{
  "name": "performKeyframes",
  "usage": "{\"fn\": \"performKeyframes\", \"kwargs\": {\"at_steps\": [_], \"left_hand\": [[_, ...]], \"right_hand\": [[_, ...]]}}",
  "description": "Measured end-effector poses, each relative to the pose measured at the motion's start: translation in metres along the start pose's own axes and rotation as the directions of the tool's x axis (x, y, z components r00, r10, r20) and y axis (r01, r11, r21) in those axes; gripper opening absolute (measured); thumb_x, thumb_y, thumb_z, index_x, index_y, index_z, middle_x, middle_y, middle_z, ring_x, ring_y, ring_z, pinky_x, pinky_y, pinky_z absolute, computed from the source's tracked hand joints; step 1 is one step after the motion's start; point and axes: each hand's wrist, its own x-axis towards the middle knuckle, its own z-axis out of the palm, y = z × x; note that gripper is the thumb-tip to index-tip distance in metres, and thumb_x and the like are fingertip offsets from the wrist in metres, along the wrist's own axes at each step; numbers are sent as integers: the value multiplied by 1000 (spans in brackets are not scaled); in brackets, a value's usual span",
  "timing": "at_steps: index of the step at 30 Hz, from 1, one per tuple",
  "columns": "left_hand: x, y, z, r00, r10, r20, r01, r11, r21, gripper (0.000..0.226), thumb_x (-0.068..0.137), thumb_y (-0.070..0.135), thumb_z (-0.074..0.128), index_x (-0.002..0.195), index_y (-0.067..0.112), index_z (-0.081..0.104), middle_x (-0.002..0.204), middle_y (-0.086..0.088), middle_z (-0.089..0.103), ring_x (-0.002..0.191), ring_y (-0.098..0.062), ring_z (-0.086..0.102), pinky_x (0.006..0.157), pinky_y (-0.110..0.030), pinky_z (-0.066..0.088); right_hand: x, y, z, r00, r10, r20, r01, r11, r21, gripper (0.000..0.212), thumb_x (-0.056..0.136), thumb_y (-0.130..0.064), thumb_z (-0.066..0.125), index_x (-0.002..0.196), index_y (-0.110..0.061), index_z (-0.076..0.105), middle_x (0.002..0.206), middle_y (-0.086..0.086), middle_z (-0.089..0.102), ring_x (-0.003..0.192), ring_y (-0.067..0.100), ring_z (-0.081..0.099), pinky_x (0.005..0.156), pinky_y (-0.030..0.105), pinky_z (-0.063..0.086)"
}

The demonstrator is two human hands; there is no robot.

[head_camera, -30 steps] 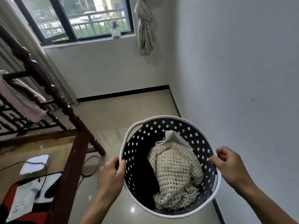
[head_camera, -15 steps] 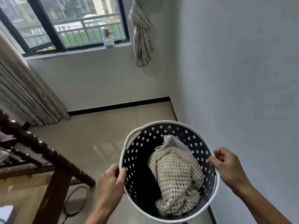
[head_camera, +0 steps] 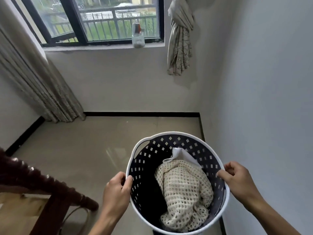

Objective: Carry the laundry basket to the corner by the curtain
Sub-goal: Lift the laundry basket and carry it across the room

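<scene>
I hold a round dark laundry basket [head_camera: 149, 160] with a white rim and diamond holes above the floor, close to the right wall. A cream knitted cloth [head_camera: 183, 189] and a white cloth [head_camera: 181, 154] lie inside it. My left hand [head_camera: 116, 190] grips the rim on the left side, thumb inside. My right hand [head_camera: 237, 180] grips the rim on the right side. A knotted patterned curtain [head_camera: 180, 41] hangs by the far right corner. A long beige curtain [head_camera: 33, 78] falls to the floor at the far left corner.
A dark wooden bed frame [head_camera: 33, 182] stands at the lower left, with a cable [head_camera: 74, 216] on the floor beside it. A small jar [head_camera: 138, 39] sits on the window sill. Tiled floor [head_camera: 101, 150] stretches ahead to the black skirting under the window.
The view has advanced toward the window wall and turned left; the bed frame has slid out to the lower left. Both hands keep the same grip on the basket.
</scene>
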Motion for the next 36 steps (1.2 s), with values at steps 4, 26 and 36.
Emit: {"fn": "performKeyframes", "kwargs": {"at_steps": [4,26,36], "left_hand": [[95,28,13,999,29,15,-28,999,-33,34,88,18,58,58,4,51,47,-4,49,48,-24,46,51,-48,49],[478,75,65,938,-284,-199,269,958,-99,31,88,19,60,62,4,55,46,-2,51,43,-17,47,46,-35,53],[595,15,9,755,-458,-469,447,883,-142,35,87,19,61,64,-4,48,45,4,40,47,-17,34,50,-32,32]], "right_hand": [[80,-41,17,1000,-3,-22,3,1000,-5,9,80,-15,67,79,-7,63,75,14,73,73,37,70,72,58,58],[539,-249,198,930,-171,325,216,970,-109,11,75,-10,70,71,-8,60,73,21,70,60,25,56,69,48,52],[640,-380,392,728,-265,632,501,835,-227,20,74,-15,71,69,-1,59,57,2,56,56,18,47,56,34,40]]}}
